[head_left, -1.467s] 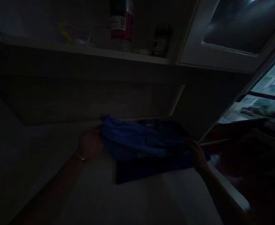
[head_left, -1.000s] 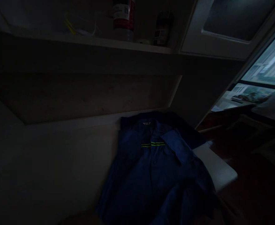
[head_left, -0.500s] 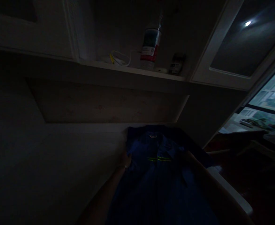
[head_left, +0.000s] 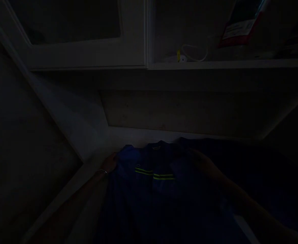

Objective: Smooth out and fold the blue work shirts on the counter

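The scene is very dark. A dark blue shirt (head_left: 151, 189) with two short yellow-green stripes lies spread on a pale flat surface (head_left: 87, 217), collar toward the back wall. My left hand (head_left: 110, 163), a bracelet at the wrist, rests at the shirt's left shoulder edge. My right hand (head_left: 197, 158) lies on the shirt's right shoulder area. The fingers of both hands are too dark to make out.
A shelf (head_left: 215, 63) runs above the back panel, with a white cable (head_left: 189, 56) and a red-labelled container (head_left: 237, 30) on it. A cabinet door (head_left: 87, 51) is at upper left. A slanted wall closes the left side.
The shirt was bunched between my hands, then laid open flat. My view has swung left, so the window is gone and the cabinet door shows. Both hands sit at the shirt's shoulders.
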Demonstrator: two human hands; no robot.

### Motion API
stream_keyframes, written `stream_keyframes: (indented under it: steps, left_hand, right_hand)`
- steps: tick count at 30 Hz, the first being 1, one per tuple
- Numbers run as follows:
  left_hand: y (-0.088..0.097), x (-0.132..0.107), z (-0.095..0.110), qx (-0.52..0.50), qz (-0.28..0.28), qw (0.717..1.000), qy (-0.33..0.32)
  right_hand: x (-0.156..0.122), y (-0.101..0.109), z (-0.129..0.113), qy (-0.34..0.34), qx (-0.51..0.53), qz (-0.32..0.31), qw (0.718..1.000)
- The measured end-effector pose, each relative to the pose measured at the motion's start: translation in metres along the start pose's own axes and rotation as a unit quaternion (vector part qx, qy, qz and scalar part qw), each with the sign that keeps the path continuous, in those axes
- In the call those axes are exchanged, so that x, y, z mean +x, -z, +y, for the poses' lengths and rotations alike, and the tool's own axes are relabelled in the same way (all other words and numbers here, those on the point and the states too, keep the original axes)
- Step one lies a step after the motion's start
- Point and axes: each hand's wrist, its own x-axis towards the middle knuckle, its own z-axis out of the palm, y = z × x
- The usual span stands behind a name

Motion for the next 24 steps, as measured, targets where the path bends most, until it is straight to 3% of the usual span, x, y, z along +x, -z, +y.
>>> stream_keyframes:
  steps: [2,5,7,9,12,14,17,20,22,24]
  left_hand:
    - [0.045,0.021,-0.023,0.054,0.049,0.997,0.019]
    - [0.100,0.050,-0.038,0.117,0.111,0.987,0.019]
    - [0.119,0.063,-0.039,0.167,0.139,0.976,0.014]
    - [0.123,0.072,-0.038,0.243,0.175,0.954,0.010]
    - [0.100,0.077,-0.034,0.354,0.231,0.906,-0.032]
    - [0.069,0.078,-0.029,0.379,0.221,0.895,-0.080]
    - [0.014,0.080,-0.016,0.336,0.144,0.922,-0.128]
    - [-0.035,0.087,-0.002,0.254,0.091,0.956,-0.114]
    - [-0.054,0.094,0.002,0.212,0.076,0.971,-0.081]
    - [-0.062,0.102,0.001,0.188,0.067,0.978,-0.065]
  right_hand:
    - [0.028,-0.046,-0.026,0.052,0.036,-0.004,0.998]
    - [0.070,-0.107,-0.056,0.098,0.027,0.025,0.995]
    - [0.093,-0.137,-0.069,0.079,-0.035,0.041,0.995]
    - [0.105,-0.156,-0.074,0.031,-0.098,0.042,0.994]
    - [0.102,-0.171,-0.073,-0.026,-0.140,0.053,0.988]
    - [0.086,-0.177,-0.070,-0.001,-0.180,0.051,0.982]
    - [0.052,-0.190,-0.065,0.104,-0.256,-0.030,0.961]
    - [0.026,-0.207,-0.059,0.151,-0.292,-0.145,0.933]
    - [0.022,-0.210,-0.054,0.146,-0.262,-0.161,0.940]
    - [0.028,-0.200,-0.047,0.107,-0.213,-0.123,0.963]
